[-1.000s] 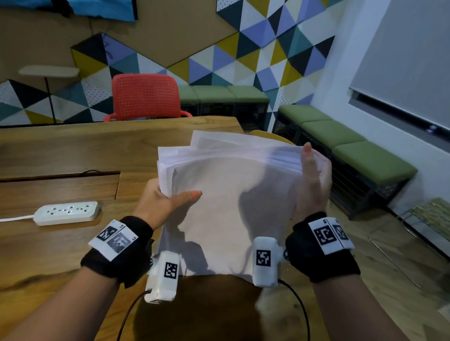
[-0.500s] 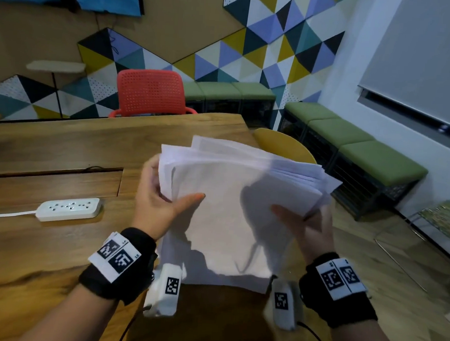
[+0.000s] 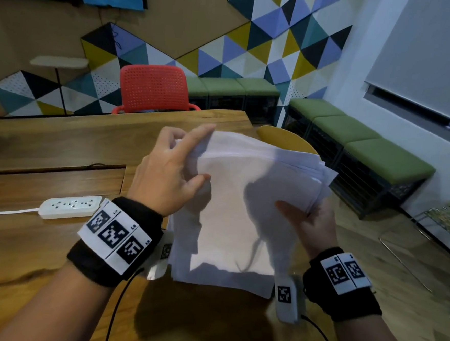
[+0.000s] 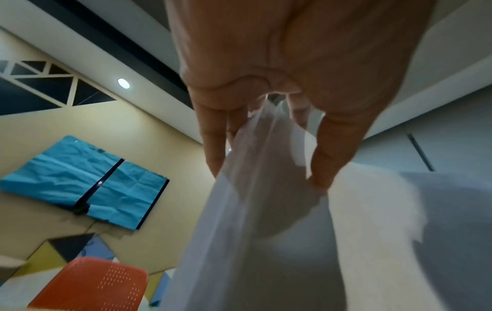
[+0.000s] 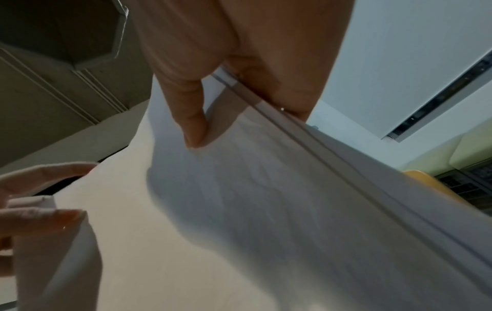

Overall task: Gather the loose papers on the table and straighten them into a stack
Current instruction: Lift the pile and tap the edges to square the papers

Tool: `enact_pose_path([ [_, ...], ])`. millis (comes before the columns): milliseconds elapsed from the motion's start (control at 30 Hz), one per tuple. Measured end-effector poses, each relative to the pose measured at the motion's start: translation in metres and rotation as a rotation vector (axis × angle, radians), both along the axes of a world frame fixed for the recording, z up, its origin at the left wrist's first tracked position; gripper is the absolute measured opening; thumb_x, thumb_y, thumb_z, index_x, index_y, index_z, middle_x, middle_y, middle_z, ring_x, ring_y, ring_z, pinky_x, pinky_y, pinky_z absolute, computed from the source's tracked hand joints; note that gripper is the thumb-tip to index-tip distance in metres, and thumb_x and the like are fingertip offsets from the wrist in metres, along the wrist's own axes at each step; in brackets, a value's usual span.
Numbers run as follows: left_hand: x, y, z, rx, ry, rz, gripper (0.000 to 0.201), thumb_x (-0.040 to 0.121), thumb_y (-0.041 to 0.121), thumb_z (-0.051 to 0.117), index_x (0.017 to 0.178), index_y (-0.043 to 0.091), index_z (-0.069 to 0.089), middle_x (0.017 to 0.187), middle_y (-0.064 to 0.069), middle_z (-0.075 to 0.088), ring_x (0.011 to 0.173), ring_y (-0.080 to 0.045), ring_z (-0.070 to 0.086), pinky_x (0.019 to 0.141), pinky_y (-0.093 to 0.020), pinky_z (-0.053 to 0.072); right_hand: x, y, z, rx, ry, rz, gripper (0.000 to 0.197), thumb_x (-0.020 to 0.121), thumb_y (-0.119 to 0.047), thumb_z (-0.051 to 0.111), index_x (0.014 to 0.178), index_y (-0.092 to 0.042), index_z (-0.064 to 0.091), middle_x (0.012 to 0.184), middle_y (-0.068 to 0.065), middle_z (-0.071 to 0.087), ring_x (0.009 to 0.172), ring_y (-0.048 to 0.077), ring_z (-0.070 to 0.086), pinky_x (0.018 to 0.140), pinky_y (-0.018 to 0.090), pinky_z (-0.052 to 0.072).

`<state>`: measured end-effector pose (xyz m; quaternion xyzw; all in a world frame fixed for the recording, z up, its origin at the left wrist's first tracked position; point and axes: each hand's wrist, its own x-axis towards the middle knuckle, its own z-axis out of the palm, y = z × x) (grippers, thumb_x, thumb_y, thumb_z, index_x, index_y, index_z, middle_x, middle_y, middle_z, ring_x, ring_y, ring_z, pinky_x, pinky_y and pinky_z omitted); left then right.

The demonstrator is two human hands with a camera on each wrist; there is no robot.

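White loose paper sheets (image 3: 237,211), fanned and held upright on the brown wooden table (image 3: 40,250), are pinched by the right hand (image 3: 313,227) at one edge and the left hand (image 3: 170,172) at a corner; slack pinches risk sheets sliding out.
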<state>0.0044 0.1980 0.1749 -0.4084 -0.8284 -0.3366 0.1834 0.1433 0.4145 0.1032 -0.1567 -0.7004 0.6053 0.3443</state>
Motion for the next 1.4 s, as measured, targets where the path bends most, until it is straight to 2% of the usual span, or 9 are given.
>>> enact_pose_path([
  [133,-0.004,0.0,-0.005,0.145,-0.035,0.009,0.065,0.07,0.018,0.075,0.128,0.02,0.046,0.113,-0.009,0.051,0.085,-0.013,0.047,0.068,-0.01,0.033,-0.001,0.003,-0.004,-0.03,0.018,0.033,0.035,0.066,-0.013,0.076,0.095,-0.026,0.06,0.078,-0.02,0.072,0.071,-0.004,0.065,0.056,0.016,0.051],
  [367,-0.015,0.002,-0.019,0.197,-0.106,-0.057,0.073,0.072,0.017,0.074,0.136,0.029,0.041,0.106,-0.001,0.051,0.085,-0.013,0.051,0.078,-0.03,0.052,-0.01,0.006,-0.013,-0.057,0.021,0.028,0.019,0.071,-0.006,0.072,0.074,-0.025,0.072,0.07,-0.017,0.074,0.067,0.0,0.065,0.059,0.02,0.053],
  [533,-0.024,-0.007,-0.037,0.479,-0.793,-0.33,0.124,0.042,0.026,0.089,0.143,0.035,0.018,0.114,0.002,0.068,0.101,-0.005,0.065,0.079,-0.02,0.053,-0.004,0.01,-0.009,-0.095,0.048,0.077,0.022,0.078,0.002,0.062,0.083,-0.018,0.069,0.074,-0.012,0.075,0.072,0.005,0.067,0.062,0.02,0.054],
  [633,-0.016,-0.002,-0.056,0.325,-0.919,-0.3,0.075,0.037,0.03,0.093,0.104,0.024,0.061,0.089,0.011,0.075,0.085,-0.002,0.069,0.068,-0.018,0.053,-0.004,0.007,-0.004,-0.055,0.05,0.092,0.017,0.077,-0.007,0.064,0.086,-0.02,0.07,0.081,-0.011,0.076,0.079,0.009,0.068,0.067,0.024,0.055],
  [733,-0.012,0.008,-0.06,0.387,-0.859,-0.113,0.023,0.07,0.012,0.078,0.086,0.004,0.063,0.076,-0.014,0.064,0.069,-0.025,0.06,0.055,-0.027,0.05,-0.006,0.002,0.003,-0.033,0.06,0.071,0.015,0.078,-0.012,0.066,0.086,-0.024,0.071,0.084,-0.012,0.075,0.084,0.011,0.068,0.069,0.025,0.053],
  [800,-0.011,0.01,-0.05,0.472,-0.776,-0.085,0.012,0.076,0.013,0.072,0.079,0.008,0.062,0.076,-0.013,0.062,0.065,-0.023,0.058,0.055,-0.022,0.051,-0.008,-0.002,0.013,-0.02,0.134,0.068,0.017,0.077,-0.011,0.065,0.091,-0.02,0.069,0.084,-0.014,0.075,0.085,0.012,0.067,0.069,0.022,0.054],
  [1033,0.011,-0.001,-0.058,0.526,-0.931,-0.117,0.039,0.067,0.003,0.077,0.084,0.03,0.054,0.085,0.008,0.062,0.063,0.015,0.061,0.064,-0.016,0.053,-0.002,-0.01,-0.004,-0.082,-0.074,0.094,0.055,0.051,-0.03,0.083,0.101,-0.021,0.061,0.083,-0.003,0.071,0.075,0.0,0.067,0.064,0.022,0.054],
  [1233,0.009,0.007,-0.071,0.543,-0.819,0.011,0.02,0.073,0.01,0.074,0.075,0.022,0.059,0.075,0.002,0.062,0.067,-0.008,0.065,0.051,-0.009,0.049,-0.018,-0.024,-0.023,-0.144,-0.054,0.018,0.016,0.06,-0.017,0.073,0.071,-0.019,0.061,0.056,-0.017,0.069,0.054,-0.004,0.059,0.051,0.016,0.048],
  [1400,0.007,-0.013,-0.079,0.504,-0.94,-0.065,0.035,0.062,0.002,0.08,0.083,0.023,0.062,0.08,0.006,0.069,0.073,0.004,0.066,0.054,-0.007,0.049,-0.006,-0.013,-0.038,-0.174,-0.075,0.114,0.078,0.047,-0.029,0.084,0.116,-0.016,0.049,0.095,-0.005,0.069,0.085,0.008,0.066,0.065,0.022,0.054],
])
